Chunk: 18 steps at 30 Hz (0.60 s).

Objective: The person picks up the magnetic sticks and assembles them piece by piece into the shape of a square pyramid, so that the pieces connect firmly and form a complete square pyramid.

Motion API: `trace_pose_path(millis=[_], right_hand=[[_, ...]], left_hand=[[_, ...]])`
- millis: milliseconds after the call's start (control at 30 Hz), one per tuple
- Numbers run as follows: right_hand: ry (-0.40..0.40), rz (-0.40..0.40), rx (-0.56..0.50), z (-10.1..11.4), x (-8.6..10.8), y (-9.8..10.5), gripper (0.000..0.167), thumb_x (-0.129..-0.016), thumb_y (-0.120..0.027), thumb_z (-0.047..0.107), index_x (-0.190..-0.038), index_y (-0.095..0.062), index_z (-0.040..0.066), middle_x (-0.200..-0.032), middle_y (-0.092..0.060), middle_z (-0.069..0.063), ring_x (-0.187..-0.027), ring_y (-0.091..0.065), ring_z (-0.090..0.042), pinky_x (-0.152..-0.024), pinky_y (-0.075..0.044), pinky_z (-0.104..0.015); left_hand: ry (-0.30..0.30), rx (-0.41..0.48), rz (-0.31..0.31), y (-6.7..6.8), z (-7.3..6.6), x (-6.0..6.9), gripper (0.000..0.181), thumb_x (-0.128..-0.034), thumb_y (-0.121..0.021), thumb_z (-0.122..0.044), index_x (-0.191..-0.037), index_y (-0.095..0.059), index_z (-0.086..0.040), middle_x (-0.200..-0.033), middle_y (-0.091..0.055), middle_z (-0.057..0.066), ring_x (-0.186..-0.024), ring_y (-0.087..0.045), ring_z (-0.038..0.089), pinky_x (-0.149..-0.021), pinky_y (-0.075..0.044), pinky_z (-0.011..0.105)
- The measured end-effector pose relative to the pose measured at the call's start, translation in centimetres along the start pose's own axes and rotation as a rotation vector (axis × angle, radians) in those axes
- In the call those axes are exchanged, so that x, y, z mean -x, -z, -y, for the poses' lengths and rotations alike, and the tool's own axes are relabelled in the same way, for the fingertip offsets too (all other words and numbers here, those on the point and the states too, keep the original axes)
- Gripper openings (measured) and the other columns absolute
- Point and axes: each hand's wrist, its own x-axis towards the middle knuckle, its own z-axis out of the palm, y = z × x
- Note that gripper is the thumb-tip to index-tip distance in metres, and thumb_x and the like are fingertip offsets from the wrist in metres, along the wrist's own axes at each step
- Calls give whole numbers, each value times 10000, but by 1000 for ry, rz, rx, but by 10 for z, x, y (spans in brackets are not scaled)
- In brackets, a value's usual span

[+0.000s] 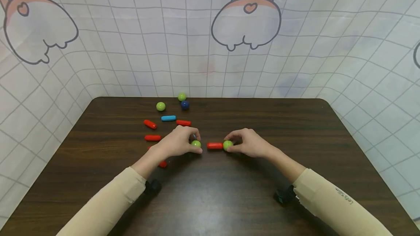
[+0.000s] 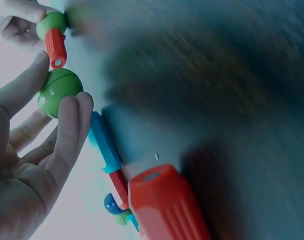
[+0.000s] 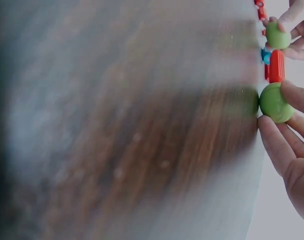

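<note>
A: Which materials are shown?

B: A dark brown tabletop (image 1: 210, 207), streaked with wood grain, has a soft sheen and rounded far corners. Behind it, a rippled white cloth (image 1: 137, 46) bears a printed grid and cartoon animal outlines.

A: In what state are the hands?

B: The left hand (image 1: 178, 142) pinches the left green ball (image 1: 196, 144) between thumb and fingers; the right hand (image 1: 251, 143) pinches the right green ball (image 1: 228, 145) likewise. Cream sleeves (image 1: 108, 196) cover both forearms.

A: Where is the red rod (image 1: 214, 145)?

B: Between the hands, lying crosswise. Its right end meets the right green ball; a narrow gap separates its left end from the left green ball.

A: Describe these pieces in close view.

B: Both balls are smooth spheres of lime green; a fine line runs round the left one, which is glossy. The rod is a bright, slender cylinder with lengthwise grooves and a pale round spot on its left end.

A: And the loose pieces?

B: To the left lie further red rods (image 1: 152, 138) and a light-blue rod (image 1: 168, 118); beyond them, a shiny navy ball (image 1: 185, 105).
</note>
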Motion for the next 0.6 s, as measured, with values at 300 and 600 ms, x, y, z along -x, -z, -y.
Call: trace_pose_path(millis=[300, 600], right_hand=[[15, 6, -5, 3, -2, -3, 281, -929, -795, 210, -1187, -743, 110, -1043, -738, 48, -994, -675, -152, -876, -544, -384], [25, 4, 15, 3, -5, -4, 265, -924, -801, 210, -1168, -750, 121, -1050, -738, 50, -988, -669, -145, -881, -545, -394]], left_hand=[[3, -14, 9, -8, -4, -4, 277, -829, -890, -287, -966, -701, -140, -937, -686, -39, -809, -568, 146, -720, -500, 324], [-22, -11, 15, -11, -6, -8, 242, -837, -885, -267, -944, -701, -152, -882, -680, -72, -763, -553, 129, -718, -499, 322]])
